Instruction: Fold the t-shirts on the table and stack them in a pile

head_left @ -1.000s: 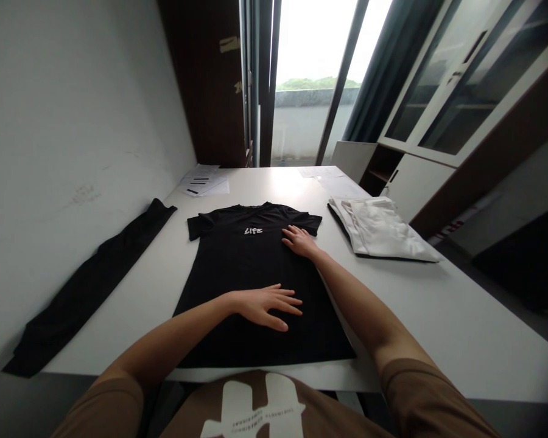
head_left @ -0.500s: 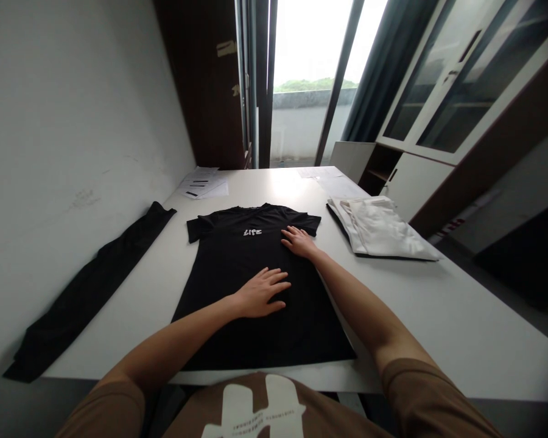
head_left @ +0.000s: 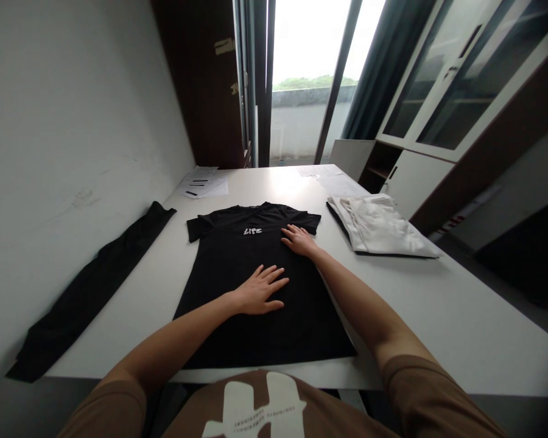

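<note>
A black T-shirt [head_left: 237,274] lies spread flat on the white table, its collar at the far side and its hem close to my body. White lettering [head_left: 252,231] marks its chest. My left hand [head_left: 261,292] rests palm down on the middle of the shirt, fingers spread. Farther up, my right hand [head_left: 298,239] lies flat on the shirt's right side, just below the right sleeve, with its fingers stretched out. Neither hand holds anything.
Along the wall, a long folded black cloth [head_left: 95,286] covers the table's left edge. A stack of folded white cloth [head_left: 383,225], dark underneath, lies on the right. Papers [head_left: 205,184] sit at the far left corner of the white table [head_left: 420,316].
My left hand has shifted very slightly up and left on the shirt, its fingers a little more spread. My right hand and the shirt look the same.
</note>
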`<state>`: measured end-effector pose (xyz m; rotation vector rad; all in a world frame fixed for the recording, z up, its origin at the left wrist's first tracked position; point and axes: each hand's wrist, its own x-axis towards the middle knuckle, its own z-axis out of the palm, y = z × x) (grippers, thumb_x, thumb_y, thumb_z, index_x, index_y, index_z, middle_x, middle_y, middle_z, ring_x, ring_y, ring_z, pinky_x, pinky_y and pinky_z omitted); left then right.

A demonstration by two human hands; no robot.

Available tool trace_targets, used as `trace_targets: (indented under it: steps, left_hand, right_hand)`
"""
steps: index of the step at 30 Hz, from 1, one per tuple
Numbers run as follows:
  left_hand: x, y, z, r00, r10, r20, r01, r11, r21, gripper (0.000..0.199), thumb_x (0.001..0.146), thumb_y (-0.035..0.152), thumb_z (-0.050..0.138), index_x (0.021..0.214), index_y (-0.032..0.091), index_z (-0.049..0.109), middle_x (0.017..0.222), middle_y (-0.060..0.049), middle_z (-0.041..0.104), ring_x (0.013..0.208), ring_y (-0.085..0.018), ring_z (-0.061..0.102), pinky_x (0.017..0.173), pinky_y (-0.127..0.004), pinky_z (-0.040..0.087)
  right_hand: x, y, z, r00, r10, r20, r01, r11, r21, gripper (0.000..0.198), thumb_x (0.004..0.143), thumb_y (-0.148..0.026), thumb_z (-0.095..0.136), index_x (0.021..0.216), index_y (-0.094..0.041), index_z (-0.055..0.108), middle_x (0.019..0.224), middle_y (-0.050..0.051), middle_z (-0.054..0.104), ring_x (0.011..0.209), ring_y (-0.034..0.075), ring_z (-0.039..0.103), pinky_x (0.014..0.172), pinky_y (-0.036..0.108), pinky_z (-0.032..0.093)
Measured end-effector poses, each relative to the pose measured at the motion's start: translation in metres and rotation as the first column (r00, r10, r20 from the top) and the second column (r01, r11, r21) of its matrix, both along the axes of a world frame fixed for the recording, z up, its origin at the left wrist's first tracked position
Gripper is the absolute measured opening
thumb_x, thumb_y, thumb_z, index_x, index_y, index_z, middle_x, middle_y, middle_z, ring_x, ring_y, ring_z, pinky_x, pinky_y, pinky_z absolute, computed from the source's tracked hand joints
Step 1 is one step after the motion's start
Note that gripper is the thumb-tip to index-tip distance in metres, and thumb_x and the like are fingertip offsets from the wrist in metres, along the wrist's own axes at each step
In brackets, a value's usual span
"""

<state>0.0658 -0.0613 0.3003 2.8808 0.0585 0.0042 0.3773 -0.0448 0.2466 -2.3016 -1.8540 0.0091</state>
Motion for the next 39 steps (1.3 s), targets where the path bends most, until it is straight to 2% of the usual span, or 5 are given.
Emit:
trace_targets:
  steps: [6,13,23,34,39]
  left_hand:
    - [0.000,-0.005,0.002,1.000,-0.028,-0.006,0.028,1.000,-0.007,0.074,0.099,0.062,0.050,0.162,0.030,0.030,0.171,-0.007,0.020,0.158,-0.031,0.013,0.127,-0.056,0.012]
    - [0.000,-0.008,0.001,0.999,-0.043,0.015,0.043,0.999,0.016,0.072,0.101,0.061,0.047,0.162,0.025,0.031,0.170,-0.010,0.021,0.158,-0.031,0.015,0.127,-0.056,0.012]
    - [0.002,-0.010,0.000,0.994,-0.110,0.009,0.109,0.994,0.013,0.075,0.101,0.064,0.044,0.164,0.028,0.025,0.171,-0.007,0.019,0.158,-0.028,0.015,0.127,-0.053,0.010]
    - [0.001,0.001,-0.008,0.995,0.077,0.059,-0.082,0.993,0.081,0.067,0.104,0.064,0.037,0.161,0.029,0.033,0.170,-0.007,0.022,0.158,-0.030,0.015,0.127,-0.055,0.011]
    - [0.003,0.015,-0.012,0.962,0.262,0.074,-0.269,0.957,0.110,0.065,0.104,0.062,0.038,0.159,0.027,0.038,0.171,-0.009,0.021,0.158,-0.031,0.013,0.127,-0.057,0.012]
  right_hand:
    - [0.001,0.001,-0.003,1.000,-0.002,0.006,0.002,1.000,0.000,0.061,0.106,-0.056,0.039,0.159,-0.027,0.040,0.167,0.007,0.028,0.155,0.025,0.023,0.126,0.047,0.017]
    - [-0.001,0.000,0.001,1.000,-0.006,0.012,0.006,1.000,0.002,0.060,0.106,-0.055,0.038,0.159,-0.026,0.041,0.166,0.008,0.028,0.154,0.025,0.023,0.125,0.047,0.018]
    - [-0.001,0.000,-0.002,1.000,-0.005,0.013,0.004,1.000,0.026,0.058,0.106,-0.053,0.041,0.157,-0.025,0.044,0.165,0.008,0.031,0.154,0.026,0.025,0.126,0.047,0.018]
    - [0.000,0.001,-0.002,1.000,-0.007,0.006,0.007,1.000,0.014,0.059,0.106,-0.054,0.041,0.158,-0.026,0.043,0.166,0.008,0.029,0.154,0.026,0.024,0.125,0.047,0.018]
    - [0.000,0.001,-0.001,1.000,-0.003,0.007,0.003,1.000,0.004,0.059,0.107,-0.055,0.039,0.158,-0.026,0.042,0.166,0.008,0.029,0.154,0.026,0.023,0.126,0.047,0.018]
